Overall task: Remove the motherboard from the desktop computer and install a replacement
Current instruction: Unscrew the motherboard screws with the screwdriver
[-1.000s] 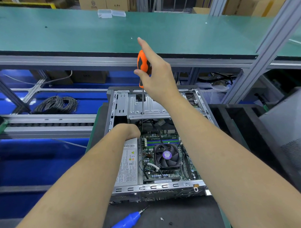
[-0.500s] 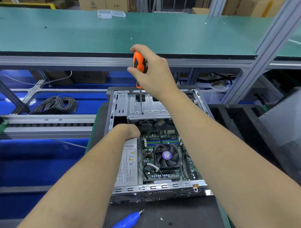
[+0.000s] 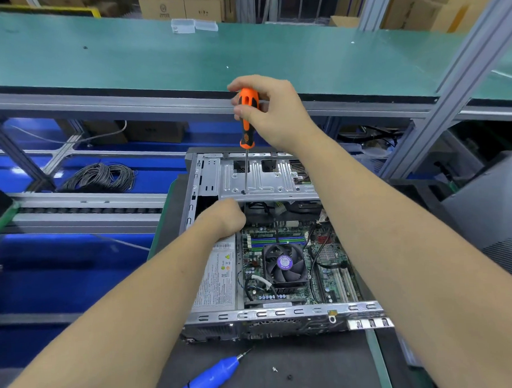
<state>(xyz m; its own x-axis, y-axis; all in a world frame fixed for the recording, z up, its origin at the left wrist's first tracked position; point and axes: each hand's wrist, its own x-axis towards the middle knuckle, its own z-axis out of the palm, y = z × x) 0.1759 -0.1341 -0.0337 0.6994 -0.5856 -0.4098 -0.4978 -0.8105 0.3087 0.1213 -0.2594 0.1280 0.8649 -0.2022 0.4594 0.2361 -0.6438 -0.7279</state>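
Observation:
An open desktop case [image 3: 265, 315] lies on the dark mat. Inside it sits the green motherboard [image 3: 327, 278] with a black CPU fan [image 3: 285, 264], and a silver power supply [image 3: 218, 276] lies on its left. My right hand [image 3: 275, 114] grips the orange and black screwdriver [image 3: 247, 115], held upright, its shaft reaching down to the silver drive cage [image 3: 266, 179]. My left hand [image 3: 223, 216] reaches into the case by the cage's front edge; its fingers are hidden.
A blue electric screwdriver [image 3: 209, 378] lies on the mat in front of the case, with small loose screws [image 3: 281, 373] beside it. A coil of grey cable [image 3: 100, 177] lies at the left. A green shelf [image 3: 128, 53] runs overhead behind the case.
My right hand has closed its fingers round the screwdriver handle, after one finger pointed up a second ago. My left hand has stayed in place.

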